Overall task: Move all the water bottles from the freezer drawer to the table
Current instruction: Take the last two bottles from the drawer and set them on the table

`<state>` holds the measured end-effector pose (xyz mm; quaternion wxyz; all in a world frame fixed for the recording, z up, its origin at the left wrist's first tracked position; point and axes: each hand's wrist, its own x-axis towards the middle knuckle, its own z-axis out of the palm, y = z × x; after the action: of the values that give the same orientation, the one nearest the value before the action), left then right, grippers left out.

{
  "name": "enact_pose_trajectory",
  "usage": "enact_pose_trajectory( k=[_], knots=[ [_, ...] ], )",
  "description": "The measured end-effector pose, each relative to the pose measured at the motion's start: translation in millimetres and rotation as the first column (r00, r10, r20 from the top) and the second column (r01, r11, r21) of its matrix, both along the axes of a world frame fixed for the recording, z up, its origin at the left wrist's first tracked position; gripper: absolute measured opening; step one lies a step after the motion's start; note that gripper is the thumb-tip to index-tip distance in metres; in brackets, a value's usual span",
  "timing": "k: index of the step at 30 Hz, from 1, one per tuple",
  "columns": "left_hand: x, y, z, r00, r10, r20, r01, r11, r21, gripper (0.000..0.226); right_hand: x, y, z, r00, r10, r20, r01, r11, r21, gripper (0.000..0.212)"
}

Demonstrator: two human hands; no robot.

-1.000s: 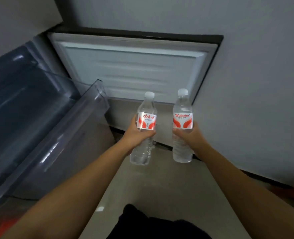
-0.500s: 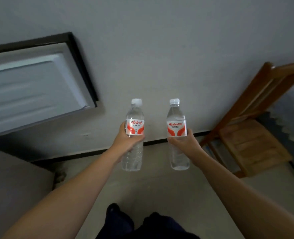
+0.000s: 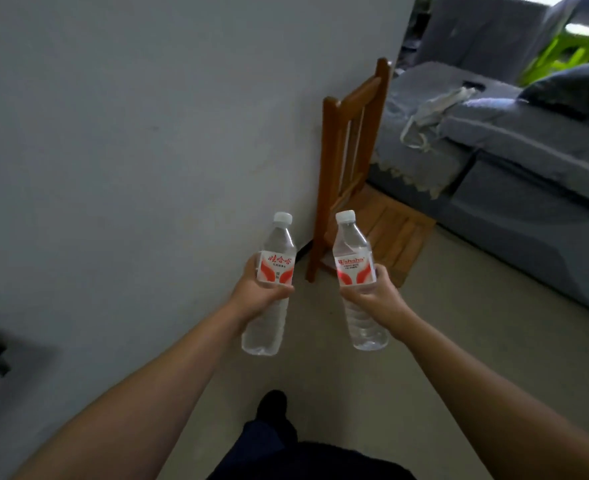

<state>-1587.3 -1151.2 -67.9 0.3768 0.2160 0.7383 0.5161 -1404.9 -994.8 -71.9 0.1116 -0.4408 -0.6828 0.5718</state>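
**In mid-air above the floor: 2 bottles, 1 per hand**

In front of the body, at 12 o'clock from the person's dark trouser legs, both forearms reach forward. The left hand grips the left bottle around its middle, fingers and thumb clamped round it just below the red-and-white label. The right hand grips the right bottle the same way, fingers wrapped round the lower edge of its label. Both bottles are clear, capped in white, upright with a slight tilt, held side by side and apart, clear of the floor.

A grey wall fills the view from 9 to 12 o'clock. At 1 o'clock from the right bottle, a wooden chair stands against the wall's end. At 2 o'clock, a grey sofa carries a white cloth item, kind unclear. A bright green object shows at far 2 o'clock, blurred.
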Motion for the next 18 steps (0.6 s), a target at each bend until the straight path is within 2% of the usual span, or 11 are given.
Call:
enact_pose_trajectory(
  k=[4, 9, 14, 18],
  knots=[
    [-22, 50, -1, 0.98, -0.199, 0.013, 0.2, 0.979, -0.038, 0.061, 6, 17, 2, 0.984, -0.175, -0.043, 0.173, 0.984, -0.037, 0.063],
    [-25, 113, -3, 0.899, -0.426, 0.101, 0.431, 0.902, -0.028, 0.08, 28, 24, 0, 0.914, -0.396, -0.087, 0.388, 0.917, -0.096, 0.06],
    [24, 181, -2, 0.781, -0.617, 0.097, 0.622, 0.783, -0.023, 0.08, 80, 35, -9, 0.801, -0.592, -0.087, 0.582, 0.805, -0.119, 0.055],
    [83, 238, -2, 0.708, -0.701, 0.087, 0.705, 0.708, -0.029, 0.078, 130, 60, -17, 0.689, -0.719, -0.093, 0.711, 0.695, -0.105, 0.05]
  ],
)
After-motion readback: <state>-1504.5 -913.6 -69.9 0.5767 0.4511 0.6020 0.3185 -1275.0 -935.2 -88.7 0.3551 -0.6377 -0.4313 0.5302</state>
